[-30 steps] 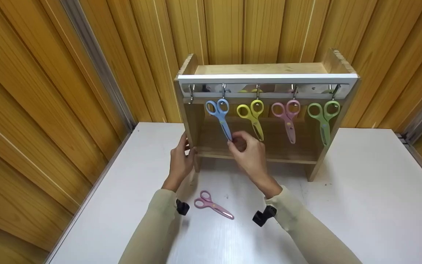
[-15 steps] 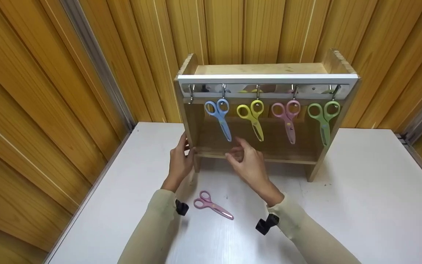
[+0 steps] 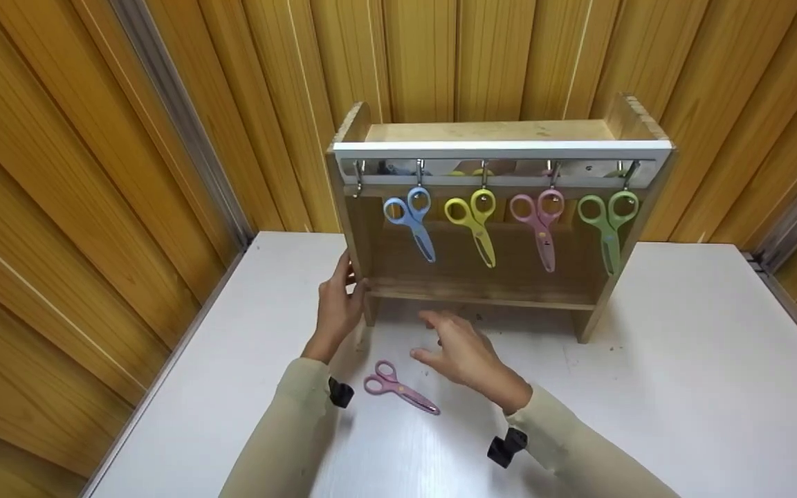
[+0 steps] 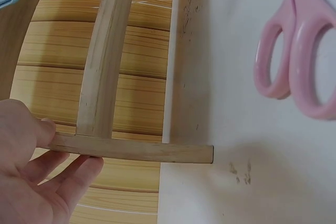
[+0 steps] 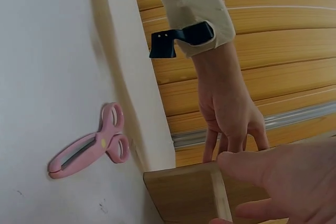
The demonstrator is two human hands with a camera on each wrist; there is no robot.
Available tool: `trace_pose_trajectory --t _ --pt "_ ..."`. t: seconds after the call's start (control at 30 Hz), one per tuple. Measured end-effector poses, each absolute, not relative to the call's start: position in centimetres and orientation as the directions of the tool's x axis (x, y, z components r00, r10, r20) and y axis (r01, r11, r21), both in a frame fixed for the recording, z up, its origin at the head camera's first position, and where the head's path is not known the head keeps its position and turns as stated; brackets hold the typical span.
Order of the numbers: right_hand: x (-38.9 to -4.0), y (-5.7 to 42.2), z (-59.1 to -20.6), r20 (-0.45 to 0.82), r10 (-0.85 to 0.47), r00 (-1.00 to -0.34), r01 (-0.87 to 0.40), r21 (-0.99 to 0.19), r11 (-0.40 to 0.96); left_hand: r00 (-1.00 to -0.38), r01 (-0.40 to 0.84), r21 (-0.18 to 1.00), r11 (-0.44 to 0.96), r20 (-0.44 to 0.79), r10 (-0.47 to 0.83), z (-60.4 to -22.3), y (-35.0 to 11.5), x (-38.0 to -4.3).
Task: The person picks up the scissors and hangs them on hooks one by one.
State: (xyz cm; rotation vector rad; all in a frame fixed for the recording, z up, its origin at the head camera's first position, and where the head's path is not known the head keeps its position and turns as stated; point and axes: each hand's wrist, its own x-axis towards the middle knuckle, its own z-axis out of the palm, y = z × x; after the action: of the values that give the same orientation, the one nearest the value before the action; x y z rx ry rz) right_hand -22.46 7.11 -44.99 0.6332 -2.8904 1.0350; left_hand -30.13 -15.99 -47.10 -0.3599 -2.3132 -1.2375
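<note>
With thumb and fingers on either side of its left panel, my left hand (image 3: 336, 309) holds the wooden shelf rack (image 3: 485, 282); the left wrist view shows the panel's edge (image 4: 147, 151) in that grip. My right hand (image 3: 466, 354), fingers apart and nothing in them, hovers in front of the rack's base. It is just right of and above the pink scissors (image 3: 402, 391), which lie closed on the white table. Blue scissors (image 3: 412, 220), yellow scissors (image 3: 475, 224), a second pair of pink scissors (image 3: 541, 228) and green scissors (image 3: 608, 225) hang from hooks.
The hooks sit along a metal strip (image 3: 509, 146) on the rack's upper front. Its leftmost hook (image 3: 359, 187) carries no scissors. Wood-patterned panels (image 3: 419, 62) stand behind and to the left of the white table (image 3: 703, 360).
My right hand has let go of the blue scissors' tip and moved down and toward me, its fingers spreading. The blue scissors stay on their hook. My left hand keeps its place.
</note>
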Motion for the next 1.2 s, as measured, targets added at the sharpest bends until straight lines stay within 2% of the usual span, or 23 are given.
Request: trace_pose_trajectory --t 0.47,0.63,1.2 --pt "-20.5 6.7 -48.0 0.134 -0.506 -0.852 -0.512 -0.413 0.753 -0.874 0.406 0.735 0.543 0.486 -0.004 -47.0 -16.1 -30.2" --pt "-20.1 6.3 -48.8 0.095 -0.530 -0.843 -0.526 -0.349 0.775 -0.863 0.433 0.732 0.526 0.506 0.006 -47.0 -16.2 -30.2" --pt "-19.3 5.9 -50.3 0.150 -0.538 -0.830 -0.556 -0.318 0.768 -0.858 0.443 0.732 0.518 0.514 0.007 -47.0 -16.3 -30.3"
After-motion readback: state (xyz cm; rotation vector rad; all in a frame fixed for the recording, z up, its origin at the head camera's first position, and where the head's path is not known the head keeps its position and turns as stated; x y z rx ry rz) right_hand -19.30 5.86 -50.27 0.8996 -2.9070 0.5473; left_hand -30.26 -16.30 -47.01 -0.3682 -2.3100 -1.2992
